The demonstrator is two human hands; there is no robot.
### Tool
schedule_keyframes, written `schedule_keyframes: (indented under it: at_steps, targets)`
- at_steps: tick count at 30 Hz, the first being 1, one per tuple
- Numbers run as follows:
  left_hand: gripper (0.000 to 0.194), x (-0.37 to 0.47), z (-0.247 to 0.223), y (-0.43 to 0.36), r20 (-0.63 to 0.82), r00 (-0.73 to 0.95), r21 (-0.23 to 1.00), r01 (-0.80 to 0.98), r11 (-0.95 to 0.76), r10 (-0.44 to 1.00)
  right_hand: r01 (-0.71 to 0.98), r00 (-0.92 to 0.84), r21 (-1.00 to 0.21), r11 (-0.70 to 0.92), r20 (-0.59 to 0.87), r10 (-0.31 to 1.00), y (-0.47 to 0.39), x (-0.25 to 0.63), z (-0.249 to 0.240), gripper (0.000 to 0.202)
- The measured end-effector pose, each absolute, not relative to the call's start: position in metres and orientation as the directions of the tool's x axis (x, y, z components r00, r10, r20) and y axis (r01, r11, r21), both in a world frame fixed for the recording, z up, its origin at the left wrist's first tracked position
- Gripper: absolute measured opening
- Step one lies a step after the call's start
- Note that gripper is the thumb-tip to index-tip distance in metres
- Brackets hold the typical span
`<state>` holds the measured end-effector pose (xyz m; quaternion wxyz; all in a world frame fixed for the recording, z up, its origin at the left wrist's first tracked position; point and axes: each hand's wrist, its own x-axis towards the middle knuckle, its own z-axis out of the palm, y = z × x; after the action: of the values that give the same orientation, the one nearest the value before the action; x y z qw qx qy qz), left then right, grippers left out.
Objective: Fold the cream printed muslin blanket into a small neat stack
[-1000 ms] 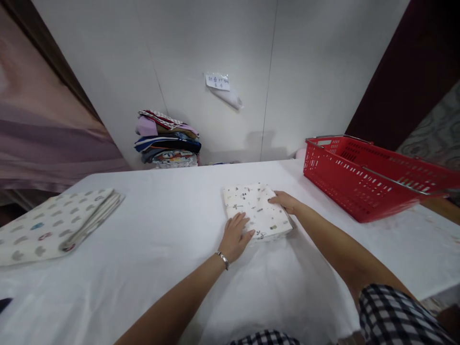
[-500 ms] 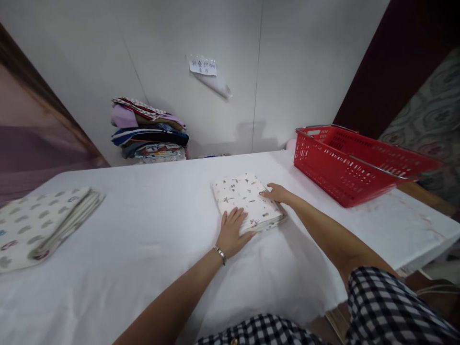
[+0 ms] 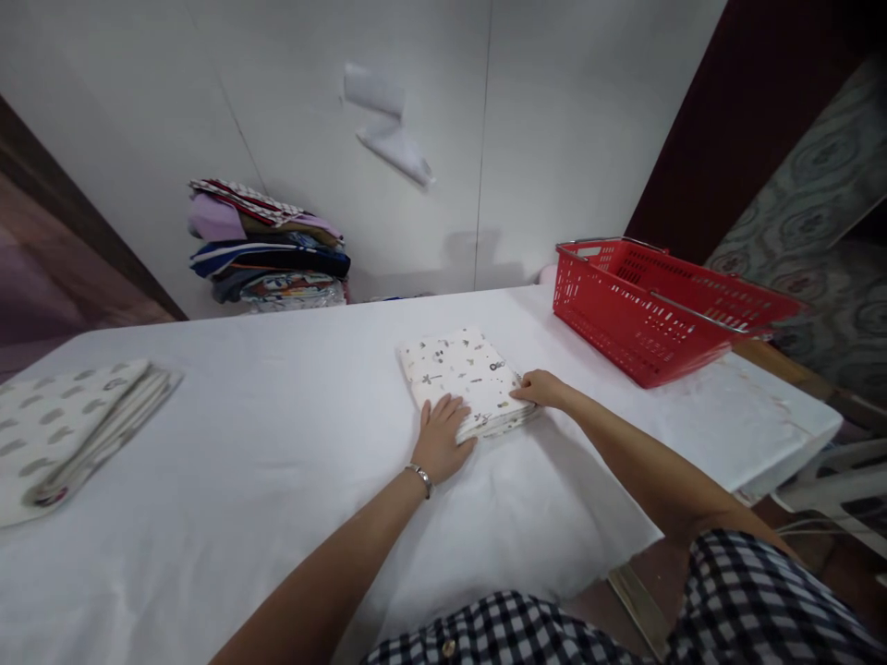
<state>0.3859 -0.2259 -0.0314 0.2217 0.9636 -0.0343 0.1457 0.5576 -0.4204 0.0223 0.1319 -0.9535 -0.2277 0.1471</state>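
A folded white cloth [image 3: 461, 374] with small printed figures lies on the white-covered table in front of me. My left hand [image 3: 442, 438], with a silver bracelet at the wrist, rests on its near left corner, fingers spread. At the right edge of the cloth is my right hand [image 3: 544, 389], its fingers drawn together on the border; the fingertips are partly hidden at the folded layers. Another folded cloth [image 3: 59, 425], white with grey shapes, lies at the far left of the table.
A red basket [image 3: 644, 314] with metal handles stands at the table's right back. Beyond the back edge, against the wall, is a stack of folded clothes [image 3: 270, 249]. The white table [image 3: 242, 462] ends in a near edge by my body.
My right hand has slid toward me along the cloth's right edge, and its fingers have closed more. My left hand stays on the near left corner. The whole view has shifted slightly.
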Motion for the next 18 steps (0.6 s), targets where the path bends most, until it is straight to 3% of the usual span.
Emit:
schedule_keyframes:
  at_steps: [6,13,18]
  targets:
    - [0.048,0.384,-0.033,-0.226,0.329,0.944,0.419,-0.171,-0.891,-0.026,0.326,0.887,-0.372,-0.869,-0.197,0.417,-0.429,0.557,0.026,0.023]
    - [0.045,0.381,-0.039,-0.224,0.384,0.922,0.397,-0.203,-0.895,-0.038,0.314,0.893,-0.312,-0.897,-0.223,0.390,-0.430,0.554,0.023,0.025]
    - [0.044,0.374,-0.040,-0.220,0.399,0.916,0.396,-0.144,-0.907,0.029,0.339,0.882,-0.283,-0.897,-0.237,0.408,-0.426,0.555,0.024,0.027]
